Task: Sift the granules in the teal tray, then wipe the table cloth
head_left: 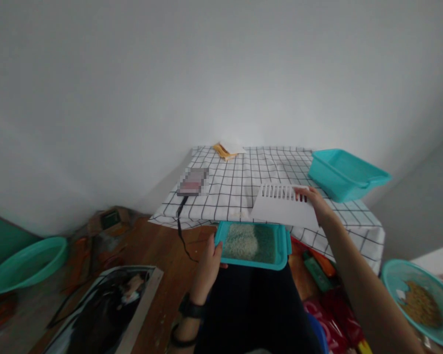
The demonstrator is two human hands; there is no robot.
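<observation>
My left hand (208, 259) grips the left end of a shallow turquoise tray (283, 246), which is over my lap at the table's front edge. Pale grains (242, 242) are heaped toward the tray's left and middle; their kind I cannot tell. In my right hand (315, 200) is a thin white panel (282, 209) with a row of slots along its far edge. My fingers are closed on its right side, near the slots. The panel is tilted beyond and above the tray, at the front of the table.
A deep turquoise basin (345, 174) stands at the right of the table with the checked cloth (231, 189). Yellow and white packaging (228, 150) lies at the back, a blurred-out item (193, 182) with a black cable at left. Another basin (421, 300) holds brown bits.
</observation>
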